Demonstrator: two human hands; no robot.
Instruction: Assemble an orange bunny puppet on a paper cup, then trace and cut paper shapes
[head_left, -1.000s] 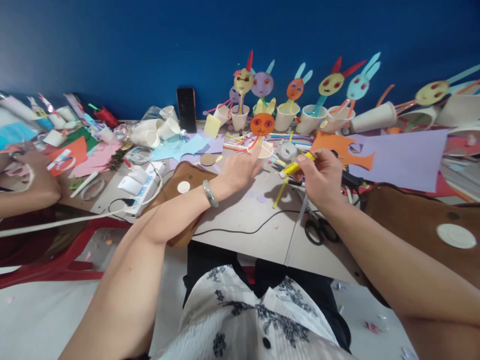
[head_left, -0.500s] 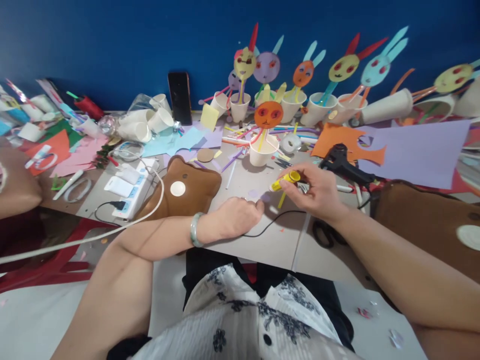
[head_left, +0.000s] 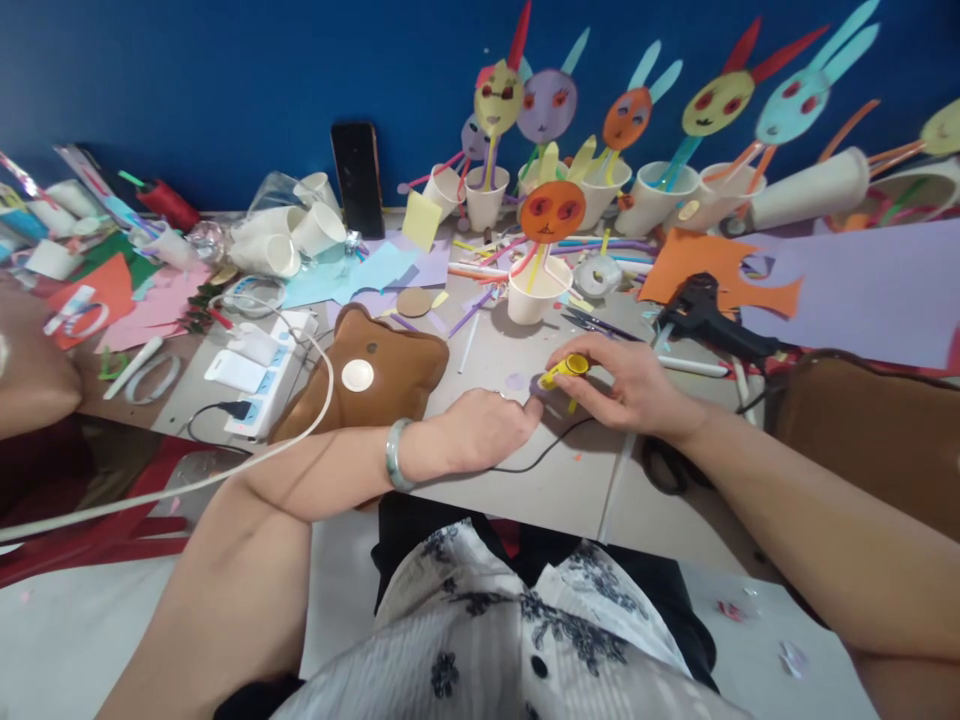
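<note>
My right hand [head_left: 611, 390] is closed round a yellow glue stick [head_left: 567, 370], tilted so that its lower end meets a small purple paper circle [head_left: 537, 386] on the table. The fingers of my left hand [head_left: 487, 430] are curled, with a fingertip pressing the edge of that circle. Another purple paper circle [head_left: 516, 382] lies just left of it. Behind my hands a white paper cup [head_left: 531, 302] holds an orange rabbit face [head_left: 553, 212] on straw-like strips. Part of a yellow strip [head_left: 572, 406] shows under my right hand.
A black glue gun [head_left: 712, 315], scissors [head_left: 664, 468] and a tape roll [head_left: 598, 275] lie to the right. On the left are a brown bear-shaped pouch [head_left: 397, 365] and a power strip [head_left: 289, 345]. Several cups with paper rabbits line the blue wall; a phone [head_left: 358, 180] leans there.
My left hand has left the orange-faced cup and come down to the purple circle. My right hand has lowered the glue stick onto that circle. The view has shifted.
</note>
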